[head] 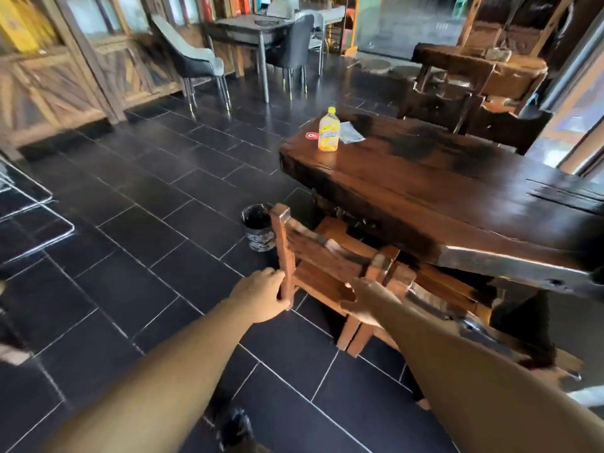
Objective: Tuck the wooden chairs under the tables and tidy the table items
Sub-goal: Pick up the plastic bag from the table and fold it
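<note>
The reddish-brown slatted wooden chair (327, 266) is being held at the near edge of the dark, thick-slabbed wooden table (441, 191), its seat partly beneath; its back post is being clasped by the left hand (261, 297); the right hand (366, 302) is being laid open on the backrest; a yellow plastic bottle (328, 134) is being left standing at the table's far end.

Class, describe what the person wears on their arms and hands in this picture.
Nothing shows on either one. The left hand and right hand are bare, with no gloves, rings or watch visible. Both forearms are uncovered as far as the frame shows; no sleeve appears.
</note>
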Motion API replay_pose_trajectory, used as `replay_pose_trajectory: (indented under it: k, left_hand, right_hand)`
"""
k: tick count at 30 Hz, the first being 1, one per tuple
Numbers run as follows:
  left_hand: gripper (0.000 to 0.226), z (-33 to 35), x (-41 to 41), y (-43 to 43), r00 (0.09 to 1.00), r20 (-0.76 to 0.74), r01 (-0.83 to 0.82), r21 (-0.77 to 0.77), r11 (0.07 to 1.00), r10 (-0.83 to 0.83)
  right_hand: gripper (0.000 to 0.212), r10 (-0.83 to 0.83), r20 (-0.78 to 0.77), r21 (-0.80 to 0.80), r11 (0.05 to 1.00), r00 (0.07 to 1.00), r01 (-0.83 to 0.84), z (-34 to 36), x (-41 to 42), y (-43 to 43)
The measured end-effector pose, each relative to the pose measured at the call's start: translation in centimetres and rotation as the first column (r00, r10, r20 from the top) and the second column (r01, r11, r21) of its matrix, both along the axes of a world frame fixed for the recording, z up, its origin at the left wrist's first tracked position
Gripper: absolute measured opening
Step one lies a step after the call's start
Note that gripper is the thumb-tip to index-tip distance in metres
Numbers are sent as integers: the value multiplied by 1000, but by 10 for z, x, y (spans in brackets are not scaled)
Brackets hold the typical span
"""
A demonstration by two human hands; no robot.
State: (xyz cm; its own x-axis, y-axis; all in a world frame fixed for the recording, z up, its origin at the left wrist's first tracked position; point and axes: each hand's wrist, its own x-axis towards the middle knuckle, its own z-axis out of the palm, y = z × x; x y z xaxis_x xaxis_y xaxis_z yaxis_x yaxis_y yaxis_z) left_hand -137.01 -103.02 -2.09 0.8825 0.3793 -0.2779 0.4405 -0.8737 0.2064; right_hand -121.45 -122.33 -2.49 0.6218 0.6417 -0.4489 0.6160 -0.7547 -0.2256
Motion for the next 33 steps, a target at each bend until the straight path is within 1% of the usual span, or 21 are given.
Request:
replay_pose_trajectory:
  k: [4,8,11,16,20,27,33]
  left_hand:
    - [61,-4,-28,84,989,14,-148,-47,988,149]
    - [63,1,-44,170,977,43,-206,-40,978,208]
    - [63,10,-53,230,973,59,-224,-5,975,224]
    - [61,28,-63,327,959,77,-275,48,960,271]
    - [61,34,-62,389,950,67,-311,72,948,306]
    - [56,24,-24,496,933,40,-361,84,929,359]
    - [56,22,59,595,924,65,-382,83,920,378]
  right_hand:
    - [63,106,-5,31,994,994,-105,-3,-5,103]
    - [71,139,-21,73,988,990,-137,8,-10,204]
    - [60,185,0,46,982,983,-185,20,-11,271]
    - [56,205,-37,167,966,978,-196,31,-11,377]
    - [61,222,-74,241,950,972,-199,40,-6,449]
    - [64,287,-74,263,929,955,-259,29,44,574]
    - [62,312,-61,248,925,948,-288,10,124,681]
